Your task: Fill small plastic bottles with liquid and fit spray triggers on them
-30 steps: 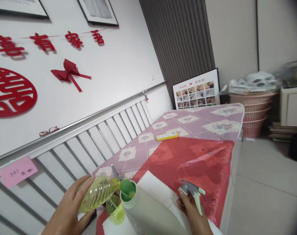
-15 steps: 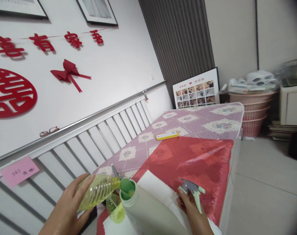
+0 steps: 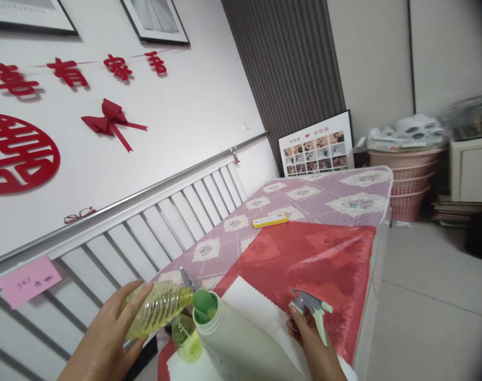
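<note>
My left hand (image 3: 112,328) is closed around a clear yellowish plastic bottle (image 3: 157,309), tilted on its side. The bottle's neck meets the green-lined mouth of a large pale green jug (image 3: 241,338), which leans in front of me. In my right hand (image 3: 314,338) is a grey and pale green spray trigger head (image 3: 308,304), held right of the jug. A second spray bottle (image 3: 187,338) with yellow-green liquid stands left of the jug, partly hidden behind it. White scalloped paper (image 3: 251,299) lies under and behind the jug.
A red cloth (image 3: 320,254) covers part of a patterned purple bed cover (image 3: 265,201). On it sits a yellow-edged box (image 3: 270,219). A white railing (image 3: 157,233) runs along the left, bearing a pink note (image 3: 30,280). Pink baskets (image 3: 410,180) are stacked at the far right.
The view has shifted very slightly. Both hands, the tilted bottle and the jug keep nearly the same positions.
</note>
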### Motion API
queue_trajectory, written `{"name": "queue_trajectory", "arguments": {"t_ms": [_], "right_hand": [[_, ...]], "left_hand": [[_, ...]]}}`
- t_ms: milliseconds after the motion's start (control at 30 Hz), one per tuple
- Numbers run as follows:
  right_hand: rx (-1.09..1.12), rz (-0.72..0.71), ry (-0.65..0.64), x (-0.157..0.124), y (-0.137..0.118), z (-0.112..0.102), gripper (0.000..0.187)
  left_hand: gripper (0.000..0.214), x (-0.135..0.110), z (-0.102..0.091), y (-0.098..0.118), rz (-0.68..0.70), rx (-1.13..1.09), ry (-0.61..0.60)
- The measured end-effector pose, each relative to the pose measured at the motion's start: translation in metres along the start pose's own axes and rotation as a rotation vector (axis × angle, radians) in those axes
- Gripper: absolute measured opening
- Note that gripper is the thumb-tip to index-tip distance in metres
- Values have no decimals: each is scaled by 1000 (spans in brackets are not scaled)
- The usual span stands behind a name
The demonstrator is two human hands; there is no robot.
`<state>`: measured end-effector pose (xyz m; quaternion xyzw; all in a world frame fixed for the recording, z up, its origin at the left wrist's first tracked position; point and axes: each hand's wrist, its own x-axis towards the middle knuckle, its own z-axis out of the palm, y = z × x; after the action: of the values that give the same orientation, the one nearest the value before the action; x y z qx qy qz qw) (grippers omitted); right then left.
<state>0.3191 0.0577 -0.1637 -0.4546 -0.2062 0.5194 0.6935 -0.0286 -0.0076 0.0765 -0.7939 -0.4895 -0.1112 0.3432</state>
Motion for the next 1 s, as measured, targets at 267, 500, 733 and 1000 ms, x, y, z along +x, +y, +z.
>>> {"name": "queue_trajectory", "arguments": {"t_ms": [267,500,733,1000], "right_hand": [[-13,35,-11,0,-3,0,48],[6,72,12,4,4,-3,52],[21,29,-32,9,2,-3,45],[65,43,-29,-1,-11,1,44]], "left_hand": [[71,1,-2,1,-10,7,-61],[69,5,-2,7,-67,-30,-61],[68,7,-8,2,1,14,-68],[68,9,-13,5,-10,32,-66]]}}
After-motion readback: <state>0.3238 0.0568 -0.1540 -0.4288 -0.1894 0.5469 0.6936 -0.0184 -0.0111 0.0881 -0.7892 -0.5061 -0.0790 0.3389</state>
